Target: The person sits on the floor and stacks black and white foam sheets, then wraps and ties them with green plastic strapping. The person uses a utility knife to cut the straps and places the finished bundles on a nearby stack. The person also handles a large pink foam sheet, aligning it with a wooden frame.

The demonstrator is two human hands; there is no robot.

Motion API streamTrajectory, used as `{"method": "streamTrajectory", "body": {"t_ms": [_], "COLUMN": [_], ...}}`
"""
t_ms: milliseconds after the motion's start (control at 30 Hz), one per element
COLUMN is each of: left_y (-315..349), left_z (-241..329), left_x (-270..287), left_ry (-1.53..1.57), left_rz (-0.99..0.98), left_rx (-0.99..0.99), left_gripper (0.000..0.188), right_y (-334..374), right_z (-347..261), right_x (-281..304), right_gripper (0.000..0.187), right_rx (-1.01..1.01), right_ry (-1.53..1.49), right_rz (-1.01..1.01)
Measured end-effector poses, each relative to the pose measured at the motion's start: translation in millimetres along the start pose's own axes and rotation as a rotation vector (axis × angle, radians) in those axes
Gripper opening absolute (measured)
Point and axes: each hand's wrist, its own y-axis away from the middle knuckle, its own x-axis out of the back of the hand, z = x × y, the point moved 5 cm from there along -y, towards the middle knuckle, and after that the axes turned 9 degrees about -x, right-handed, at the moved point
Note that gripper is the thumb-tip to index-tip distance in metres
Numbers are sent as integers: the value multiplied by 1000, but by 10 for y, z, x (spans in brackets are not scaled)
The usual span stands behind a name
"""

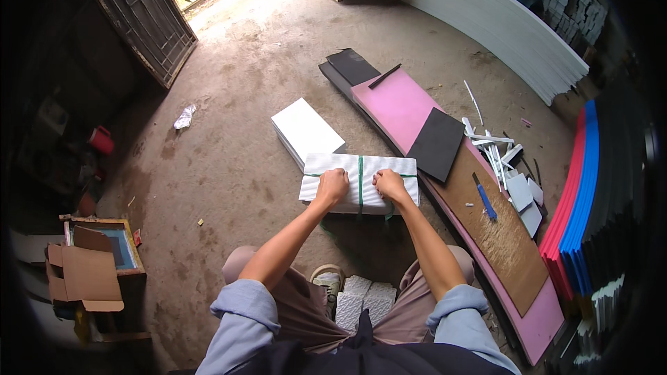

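A bundle of white foam sheets with a ribbed top (349, 198) lies in front of me, crossed lengthwise and across by a green strap (361, 175). My left hand (333, 185) is closed at the strap's lengthwise run, left of the crossing. On the other side of the crossing, my right hand (389, 184) is closed at the same run. The strap inside the fingers is mostly hidden. Just beyond the bundle's left half, a stack of smooth white sheets (308, 127) sits on the floor, its near corner behind the bundle.
Right of me lies a long pink foam board (396, 101) with a black sheet (436, 144), a brown board (500, 236) and a blue utility knife (485, 198). White offcuts (495, 160) lie beyond. Coloured sheets (583, 194) stand far right; a cardboard box (89, 271) is left.
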Motion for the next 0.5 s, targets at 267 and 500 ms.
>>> {"method": "streamTrajectory", "body": {"t_ms": [267,500], "left_y": [56,70], "left_z": [151,407], "left_x": [-34,55], "left_ry": [-123,-63], "left_rz": [35,-48], "left_rx": [57,200], "left_gripper": [30,38], "right_y": [78,-21], "right_z": [-96,-66], "right_x": [9,131], "right_gripper": [31,31], "right_rx": [16,-4], "right_ry": [56,-114], "right_rz": [-32,-119]}}
